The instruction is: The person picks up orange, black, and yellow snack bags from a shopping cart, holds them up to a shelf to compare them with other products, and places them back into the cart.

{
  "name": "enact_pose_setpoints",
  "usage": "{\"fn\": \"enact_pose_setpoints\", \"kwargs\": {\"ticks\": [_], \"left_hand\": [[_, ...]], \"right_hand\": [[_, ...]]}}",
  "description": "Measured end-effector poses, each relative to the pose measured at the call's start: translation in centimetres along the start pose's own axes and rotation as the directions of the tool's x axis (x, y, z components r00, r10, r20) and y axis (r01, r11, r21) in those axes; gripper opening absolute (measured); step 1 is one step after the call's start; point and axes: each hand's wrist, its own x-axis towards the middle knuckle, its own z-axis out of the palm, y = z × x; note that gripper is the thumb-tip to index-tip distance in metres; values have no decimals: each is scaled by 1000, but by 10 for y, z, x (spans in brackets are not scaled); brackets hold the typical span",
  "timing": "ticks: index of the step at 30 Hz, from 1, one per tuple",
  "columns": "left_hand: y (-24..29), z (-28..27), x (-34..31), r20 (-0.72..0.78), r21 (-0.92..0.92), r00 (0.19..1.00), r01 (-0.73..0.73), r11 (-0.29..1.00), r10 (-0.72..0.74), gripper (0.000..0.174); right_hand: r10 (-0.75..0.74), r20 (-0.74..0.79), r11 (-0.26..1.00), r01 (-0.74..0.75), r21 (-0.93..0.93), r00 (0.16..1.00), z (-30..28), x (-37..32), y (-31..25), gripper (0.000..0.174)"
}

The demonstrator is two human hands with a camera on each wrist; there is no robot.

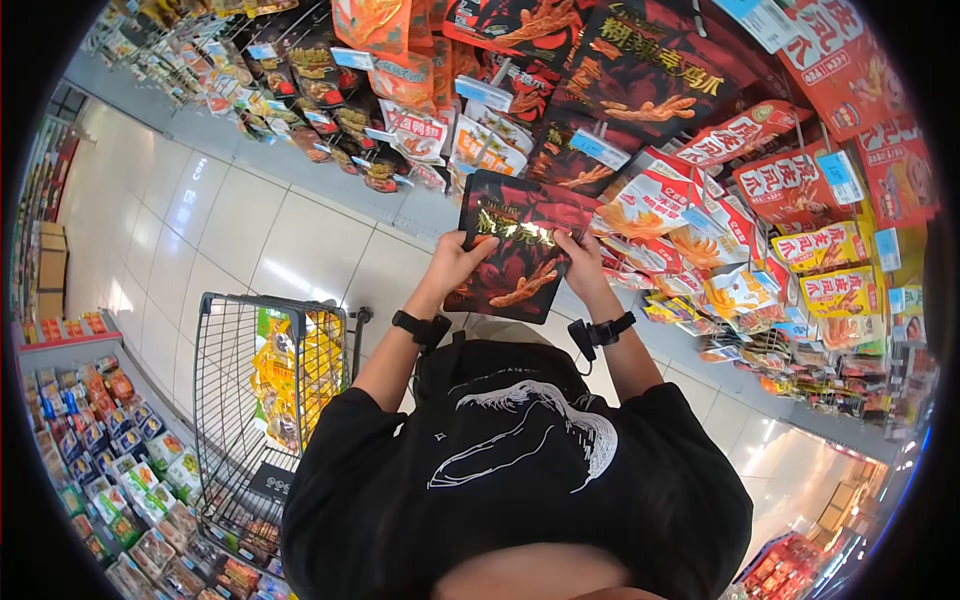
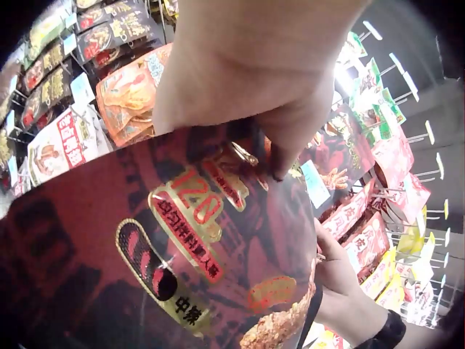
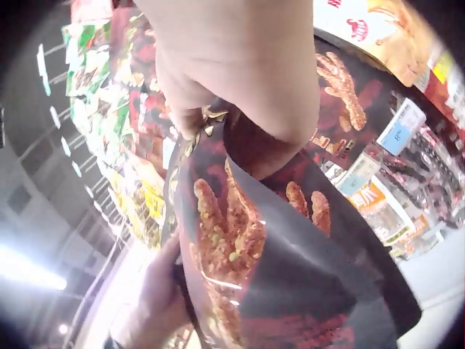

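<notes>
A black and dark red snack bag (image 1: 515, 285) with gold lettering and a picture of chicken feet is held up in front of the chest. My left hand (image 1: 458, 264) grips its left edge, thumb on the printed front. On the opposite edge, my right hand (image 1: 583, 264) pinches the bag with the thumb across the front. Seen from the left wrist, the bag (image 2: 94, 240) shows a gold label and its film is creased under the left hand (image 2: 240, 80). In the right wrist view the bag (image 3: 305, 269) bends into a fold below the right hand (image 3: 247, 65).
A rack of hanging snack bags (image 1: 650, 70) stands just beyond the hands, with blue and white price tags (image 1: 600, 150) sticking out. To the left is a wire shopping cart (image 1: 225, 400) carrying yellow packages (image 1: 290, 370). Packaged goods (image 1: 110, 440) fill a low display at lower left.
</notes>
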Motion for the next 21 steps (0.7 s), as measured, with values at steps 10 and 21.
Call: {"fn": "enact_pose_setpoints", "kwargs": {"ticks": [10, 21], "left_hand": [[5, 5, 3, -214, 160, 973, -56, 986, 90, 21], [-19, -27, -21, -316, 149, 948, 7, 989, 41, 20]], "right_hand": [[-81, -111, 990, 67, -127, 991, -22, 13, -30, 26], [-130, -236, 971, 76, -226, 963, -39, 47, -44, 23]]}}
